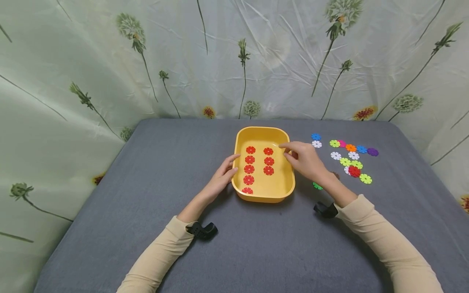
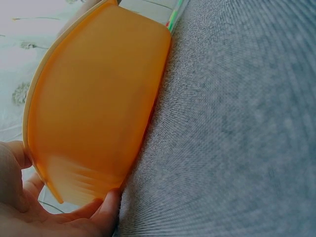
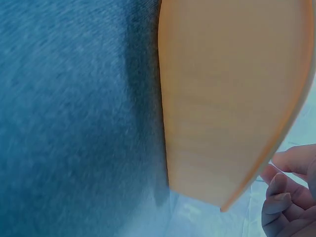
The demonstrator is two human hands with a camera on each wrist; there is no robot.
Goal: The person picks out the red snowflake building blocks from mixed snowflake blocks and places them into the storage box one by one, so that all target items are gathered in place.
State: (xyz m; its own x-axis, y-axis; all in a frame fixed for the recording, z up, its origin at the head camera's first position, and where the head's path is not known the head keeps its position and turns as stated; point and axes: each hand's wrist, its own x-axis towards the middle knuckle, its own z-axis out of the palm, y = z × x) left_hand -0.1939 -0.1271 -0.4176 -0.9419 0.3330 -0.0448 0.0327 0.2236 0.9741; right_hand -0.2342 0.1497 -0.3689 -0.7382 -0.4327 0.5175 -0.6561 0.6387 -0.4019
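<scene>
A yellow plastic tray (image 1: 264, 199) stands on the grey cloth. Inside lie red notched flower-shaped discs (image 1: 249, 169) in two columns, the left longer than the right. My left hand (image 1: 221, 173) grips the tray's left side; in the left wrist view its thumb is at the rim and its fingers touch the outer wall. Over the tray's right edge is my right hand (image 1: 304, 158). Its index finger points left with the thumb below, and the other fingers curl. No disc shows between its fingertips. In the right wrist view these fingers (image 3: 291, 158) are beside the rim.
To the right of the tray, loose notched discs in white, blue, purple, orange, pink and lime (image 1: 365, 178) lie scattered, with a red disc (image 1: 354, 171) among them. A green disc (image 1: 317, 186) shows partly beneath my right forearm. A flowered curtain (image 1: 220, 61) hangs behind the table.
</scene>
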